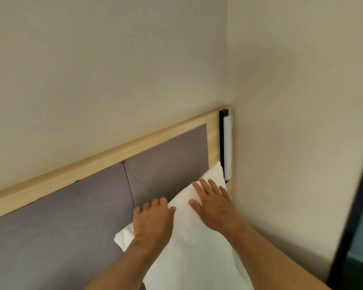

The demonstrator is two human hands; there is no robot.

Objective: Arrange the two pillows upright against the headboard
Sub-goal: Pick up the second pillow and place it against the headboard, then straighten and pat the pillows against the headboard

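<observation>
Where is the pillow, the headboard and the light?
pillow [189, 248], head view, middle of its white face.
headboard [166, 172], head view, grey padded panel.
light [227, 146], head view, middle of the white bar.

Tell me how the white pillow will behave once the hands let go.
The pillow looks soft: it creases under the left hand and right hand, so it may slump. Leaning on the headboard beside the wall, it probably won't tip sideways.
</observation>
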